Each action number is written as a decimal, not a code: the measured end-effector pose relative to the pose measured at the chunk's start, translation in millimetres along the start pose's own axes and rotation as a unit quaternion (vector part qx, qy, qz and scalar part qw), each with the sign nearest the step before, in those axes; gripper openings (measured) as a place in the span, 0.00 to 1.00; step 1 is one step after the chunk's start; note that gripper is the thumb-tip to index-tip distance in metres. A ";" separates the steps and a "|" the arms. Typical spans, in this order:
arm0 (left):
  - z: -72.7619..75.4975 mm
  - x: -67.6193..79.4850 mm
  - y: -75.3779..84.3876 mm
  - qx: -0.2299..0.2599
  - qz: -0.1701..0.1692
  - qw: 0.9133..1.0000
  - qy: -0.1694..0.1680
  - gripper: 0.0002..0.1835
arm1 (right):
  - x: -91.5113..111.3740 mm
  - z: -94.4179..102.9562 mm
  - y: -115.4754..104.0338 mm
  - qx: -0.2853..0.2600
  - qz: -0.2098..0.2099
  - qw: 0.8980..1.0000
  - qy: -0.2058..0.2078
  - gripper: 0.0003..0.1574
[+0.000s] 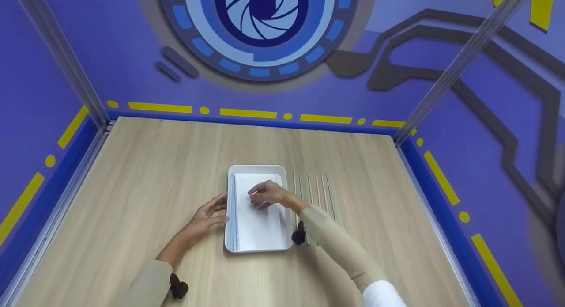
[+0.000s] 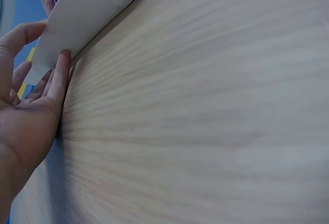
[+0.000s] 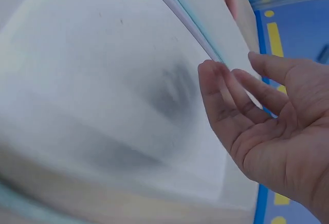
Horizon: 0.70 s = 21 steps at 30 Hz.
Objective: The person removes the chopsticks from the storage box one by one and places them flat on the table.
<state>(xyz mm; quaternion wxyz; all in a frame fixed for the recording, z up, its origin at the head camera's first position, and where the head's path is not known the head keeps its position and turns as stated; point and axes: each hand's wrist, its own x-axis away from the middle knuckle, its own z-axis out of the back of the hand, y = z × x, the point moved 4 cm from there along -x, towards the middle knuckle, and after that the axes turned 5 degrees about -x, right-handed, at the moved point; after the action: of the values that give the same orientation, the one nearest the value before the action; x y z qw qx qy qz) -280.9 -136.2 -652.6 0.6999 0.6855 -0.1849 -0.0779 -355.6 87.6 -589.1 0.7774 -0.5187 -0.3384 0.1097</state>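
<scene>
A white rectangular tray [image 1: 260, 236] lies on the wooden table with thin pale blue and lilac rods [image 1: 235, 223] along its inner left side. My left hand [image 1: 203, 221] is at the tray's left side; its fingers touch the outer wall [image 2: 85, 16], extended rather than wrapped round it. Over the middle of the tray hovers my right hand [image 1: 269, 195], its fingers loosely bent and nothing visible between them. In the right wrist view its fingertips [image 3: 208, 70] overlap the end of the rods, and a soft shadow falls on the tray floor.
Several thin rods [image 1: 310, 190] lie side by side on the table [image 1: 366, 201] just right of the tray, partly under the right forearm. Blue-purple panels [image 1: 247, 95] with metal corner posts [image 1: 459, 64] enclose the table at the back and both sides.
</scene>
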 end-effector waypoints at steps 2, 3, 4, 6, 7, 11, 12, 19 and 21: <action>0.3 0.4 0.1 0.004 -0.002 1.000 -0.001 0.45 | -6.6 -11.8 2.0 -0.008 -0.014 1.000 0.008 0.21; 0.7 0.8 0.4 0.006 -0.003 1.000 0.000 0.45 | -9.9 -17.3 2.5 -0.010 -0.017 1.000 0.014 0.21; 0.9 1.2 0.6 0.008 -0.003 1.000 -0.001 0.45 | -12.9 -22.5 2.3 -0.009 -0.019 1.000 0.020 0.21; 1.3 1.8 1.2 0.011 -0.002 1.000 -0.001 0.45 | -18.3 -31.2 1.0 -0.002 -0.017 0.999 0.036 0.22; 1.3 1.8 1.6 0.013 -0.002 1.000 -0.001 0.45 | -20.2 -34.5 -0.5 0.005 -0.014 0.999 0.044 0.23; 0.4 0.6 2.2 0.014 -0.002 1.000 -0.003 0.45 | -23.0 -43.2 -5.4 0.041 0.000 0.996 0.078 0.24; 0.2 0.3 2.1 0.012 -0.002 1.000 -0.004 0.45 | -23.0 -44.4 -5.6 0.047 0.003 0.995 0.085 0.25; -0.2 0.7 -0.4 0.004 0.008 1.000 -0.005 0.43 | -24.9 -50.1 1.0 0.072 0.001 0.990 0.122 0.26; -0.1 0.4 -1.2 0.002 0.013 1.000 0.000 0.43 | -24.6 -51.3 1.9 0.079 0.001 0.989 0.125 0.26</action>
<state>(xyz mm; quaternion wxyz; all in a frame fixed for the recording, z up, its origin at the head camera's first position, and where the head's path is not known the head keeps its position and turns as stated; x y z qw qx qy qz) -280.3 -136.2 -653.7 0.6998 0.6841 -0.1939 -0.0683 -340.8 38.0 -612.9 0.8521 -0.4657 -0.2281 0.0707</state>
